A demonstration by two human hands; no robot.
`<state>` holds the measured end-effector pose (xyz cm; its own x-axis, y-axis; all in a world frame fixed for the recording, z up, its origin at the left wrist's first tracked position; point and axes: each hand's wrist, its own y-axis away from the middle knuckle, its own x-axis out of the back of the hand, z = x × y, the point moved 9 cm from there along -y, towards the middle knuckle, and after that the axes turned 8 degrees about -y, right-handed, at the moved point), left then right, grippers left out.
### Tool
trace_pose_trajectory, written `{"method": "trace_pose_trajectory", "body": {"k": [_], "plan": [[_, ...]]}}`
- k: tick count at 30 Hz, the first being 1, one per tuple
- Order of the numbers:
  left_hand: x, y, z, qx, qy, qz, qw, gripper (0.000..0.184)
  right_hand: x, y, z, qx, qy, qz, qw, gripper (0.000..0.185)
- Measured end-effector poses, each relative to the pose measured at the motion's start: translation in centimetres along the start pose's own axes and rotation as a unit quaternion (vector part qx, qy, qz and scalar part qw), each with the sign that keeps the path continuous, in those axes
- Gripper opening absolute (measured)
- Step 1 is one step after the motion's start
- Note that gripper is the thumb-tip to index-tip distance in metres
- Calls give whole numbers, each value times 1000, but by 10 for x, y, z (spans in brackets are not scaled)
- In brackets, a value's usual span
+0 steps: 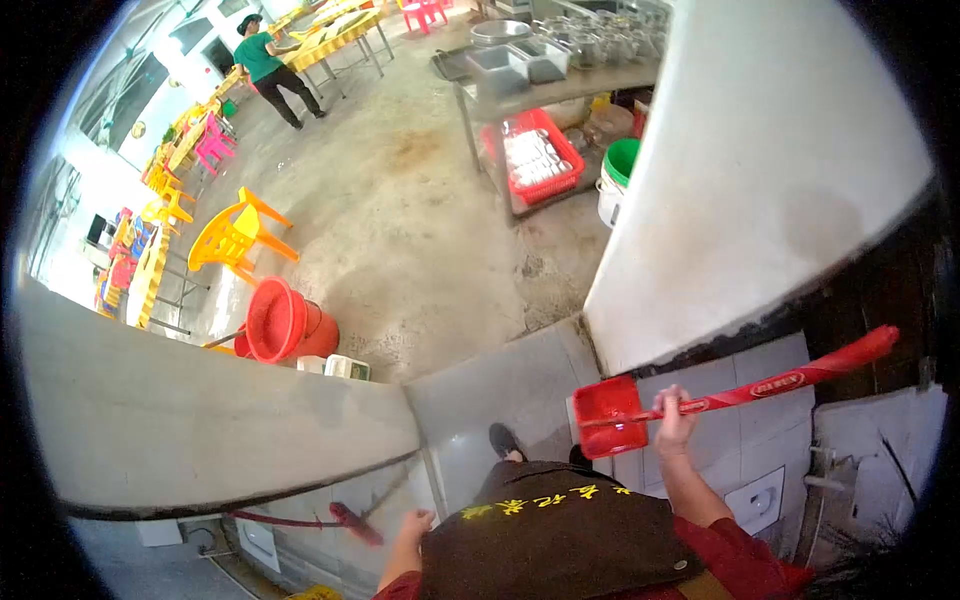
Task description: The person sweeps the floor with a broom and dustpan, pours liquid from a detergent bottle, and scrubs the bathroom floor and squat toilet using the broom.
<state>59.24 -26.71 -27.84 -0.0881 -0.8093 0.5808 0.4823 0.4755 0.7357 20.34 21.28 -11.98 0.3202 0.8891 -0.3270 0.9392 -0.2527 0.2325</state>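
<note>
My right hand (675, 422) is wrapped round the long red handle of a dustpan (606, 399). The red pan hangs to the left of that hand, and the handle slants up to the right. Low in the view, my left hand (417, 522) is curled closed beside the dark apron (570, 530), and no object shows in it. Further left, apart from that hand, is a red broom (352, 522) with its handle stretching left. One dark shoe (505, 440) shows on the grey doorway floor.
Walls (230, 420) flank the doorway. Beyond are a red bucket (285, 322), a yellow chair (238, 238) and a metal table (500, 95) holding tubs and glassware. A red basket (535, 185) sits below it. A person in green (262, 58) stands at far tables. Squat toilets (757, 498) lie behind both walls.
</note>
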Motion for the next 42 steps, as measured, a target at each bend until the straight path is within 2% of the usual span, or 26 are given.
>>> {"method": "trace_pose_trajectory", "body": {"k": [2, 4, 7, 9, 11, 13, 15, 17, 18, 19, 20, 21, 22, 23, 24, 27, 30, 32, 35, 36, 37, 40, 42], "plan": [[14, -27, -6, 6, 23, -9, 1000, 35, -55, -5, 23, 17, 2, 4, 1000, 19], [44, -58, 12, 7, 62, 58, 996, 36, -113, -12, 36, -3, -7, -17, 1000, 19], [96, -100, 54, -38, 137, 125, 982, 33, -191, -29, 62, -36, -46, -61, 996, 21], [128, -129, 86, -70, 152, 136, 977, 31, -236, -56, 79, -30, -16, -111, 993, 22], [153, -133, 130, -91, 210, 117, 966, 30, -282, -92, 83, -23, -68, -199, 977, 21], [162, -159, 136, -113, 180, 134, 968, 31, -317, -131, 81, -38, -97, -210, 972, 22], [163, -175, 138, -135, 151, 154, 967, 31, -347, -171, 86, -52, -67, -207, 975, 23], [154, -184, 122, -68, 115, 153, 979, 31, -372, -209, 96, -66, -42, -203, 976, 25], [149, -188, 118, -70, 113, 152, 979, 31, -379, -233, 107, -92, -81, -163, 979, 27], [139, -189, 106, -46, 104, 133, 985, 31, -382, -256, 118, -119, -119, -124, 978, 28], [127, -186, 94, -21, 94, 114, 989, 32, -386, -284, 128, -120, -119, -125, 978, 28], [117, -182, 88, 4, 84, 96, 992, 32, -382, -322, 139, -107, -118, -81, 984, 29], [112, -165, 85, 59, 120, 125, 983, 34, -379, -359, 148, -94, -120, -36, 988, 30], [91, -165, 62, 98, 107, 35, 989, 32, -374, -395, 154, -88, -126, -10, 988, 29], [64, -184, 31, 0, 141, -124, 982, 31, -369, -432, 161, -95, -128, -2, 987, 31], [52, -153, 68, 94, 94, -66, 989, 30, -349, -518, 157, -117, -127, 57, 983, 34], [71, -158, 143, 111, 74, -34, 991, 32, -331, -603, 165, -164, -187, 28, 968, 39], [92, -167, 200, 105, 71, -16, 992, 34, -332, -631, 149, -189, -175, 13, 966, 38], [119, -187, 271, 104, 69, -3, 992, 39, -318, -669, 138, -112, -120, 79, 983, 29], [125, -192, 290, 114, 64, -14, 991, 41, -309, -678, 154, -117, -121, 83, 982, 29], [138, -205, 294, 39, 53, 90, 994, 38, -288, -693, 183, -121, -27, 75, 989, 27], [152, -220, 331, 30, 104, 115, 988, 37, -247, -712, 297, -102, 172, 97, 975, 26], [165, -214, 375, 53, 39, 85, 994, 32, -223, -710, 368, -132, 326, 132, 927, 27]]}}
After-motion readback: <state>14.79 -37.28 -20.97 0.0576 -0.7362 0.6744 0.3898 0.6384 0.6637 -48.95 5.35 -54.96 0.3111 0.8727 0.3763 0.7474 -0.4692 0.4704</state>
